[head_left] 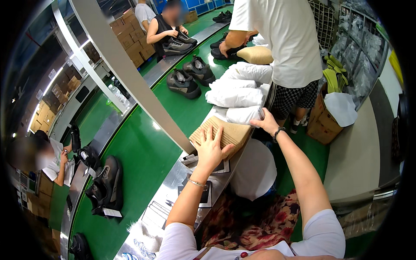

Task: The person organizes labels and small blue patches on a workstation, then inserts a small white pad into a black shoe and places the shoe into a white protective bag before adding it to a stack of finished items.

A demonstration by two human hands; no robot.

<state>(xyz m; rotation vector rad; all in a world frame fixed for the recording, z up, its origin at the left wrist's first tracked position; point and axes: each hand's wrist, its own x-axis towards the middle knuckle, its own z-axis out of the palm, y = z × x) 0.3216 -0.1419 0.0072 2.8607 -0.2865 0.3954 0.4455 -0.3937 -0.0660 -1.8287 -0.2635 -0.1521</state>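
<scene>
Item: stack of tan ribbed paper inserts (225,132), lying at the near edge of the steel counter (173,182) beside the green conveyor belt (143,160); our left hand (210,149) lies flat and spread on top of it, gripping nothing, while our right hand (265,121) curls loosely at the stack's far corner, touching a white paper bundle (242,115). Adjacent: further white bundles (236,95) along the counter, dark shoes (184,83) on the belt, a co-worker in a white shirt (286,39) at the far end. Handling note, in our judgement: we should keep the left palm pressing so the stack stays square while the right hand lifts one piece.
</scene>
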